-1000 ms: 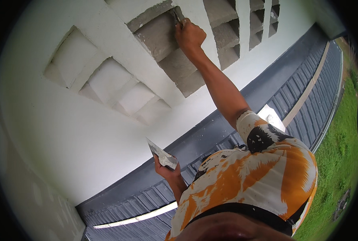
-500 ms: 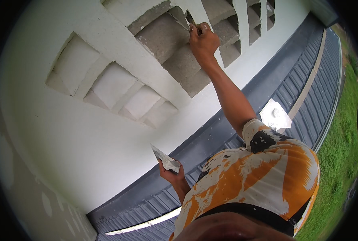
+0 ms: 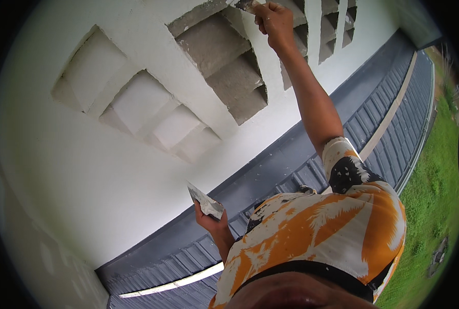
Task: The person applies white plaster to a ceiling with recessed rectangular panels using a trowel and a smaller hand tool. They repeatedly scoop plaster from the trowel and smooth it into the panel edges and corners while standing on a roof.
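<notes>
My right hand (image 3: 276,26), at the top, grips a small metal scraper (image 3: 245,6) against the white wall along the upper right edge of a bare grey cement niche (image 3: 214,46); part of the tool is cut off or hidden. Low in the middle, my left hand (image 3: 209,222) is closed round a flat metal blade (image 3: 201,198) with pale filler on it, held out from the wall. Left of the grey niche, a stepped group of white-coated recesses (image 3: 139,103) runs diagonally down the wall (image 3: 90,180).
Below the wall runs a dark flashing (image 3: 260,175) and a grey tiled roof (image 3: 404,139) with a pale strip (image 3: 381,126) across it. Green grass (image 3: 425,206) lies beyond the roof edge on the right. Another wall (image 3: 39,237) meets this one at lower left.
My right hand has moved right and up from inside the grey niche to the white edge beside it, tool still gripped. My left hand holds the blade in much the same place.
</notes>
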The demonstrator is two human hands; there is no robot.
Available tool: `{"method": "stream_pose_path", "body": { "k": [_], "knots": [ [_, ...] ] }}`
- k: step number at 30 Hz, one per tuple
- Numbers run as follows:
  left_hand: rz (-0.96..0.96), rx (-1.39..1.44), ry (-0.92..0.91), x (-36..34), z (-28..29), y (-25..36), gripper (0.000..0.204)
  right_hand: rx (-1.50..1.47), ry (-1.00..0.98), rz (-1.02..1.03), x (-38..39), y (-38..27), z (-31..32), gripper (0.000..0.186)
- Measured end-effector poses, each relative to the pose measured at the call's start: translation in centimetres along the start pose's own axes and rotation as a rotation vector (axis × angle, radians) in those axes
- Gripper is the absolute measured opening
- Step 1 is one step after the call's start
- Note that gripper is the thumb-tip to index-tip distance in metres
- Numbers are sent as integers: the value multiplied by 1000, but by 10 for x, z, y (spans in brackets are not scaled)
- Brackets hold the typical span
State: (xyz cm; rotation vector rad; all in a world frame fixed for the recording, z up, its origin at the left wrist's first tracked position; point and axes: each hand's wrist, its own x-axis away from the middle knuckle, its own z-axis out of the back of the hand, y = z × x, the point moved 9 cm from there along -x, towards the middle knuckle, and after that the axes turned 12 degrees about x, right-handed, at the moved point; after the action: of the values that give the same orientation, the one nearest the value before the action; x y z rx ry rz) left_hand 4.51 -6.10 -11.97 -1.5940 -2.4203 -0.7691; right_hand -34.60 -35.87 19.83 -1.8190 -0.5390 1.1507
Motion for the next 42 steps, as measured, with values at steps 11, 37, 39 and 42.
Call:
{"method": "stream_pose_path", "body": {
  "k": [11,37,39,42],
  "knots": [
    [32,96,2,0,-18,-18,22,-121,-283,-296,55,47,31,20],
    [26,157,-215,3,17,-27,29,133,-291,-135,10,89,8,20],
    [-13,176,-92,12,34,-21,28,209,-244,-146,30,106,23,20],
    [-108,191,158,24,55,-13,22,257,-173,-164,54,108,45,17]
  ]
}}
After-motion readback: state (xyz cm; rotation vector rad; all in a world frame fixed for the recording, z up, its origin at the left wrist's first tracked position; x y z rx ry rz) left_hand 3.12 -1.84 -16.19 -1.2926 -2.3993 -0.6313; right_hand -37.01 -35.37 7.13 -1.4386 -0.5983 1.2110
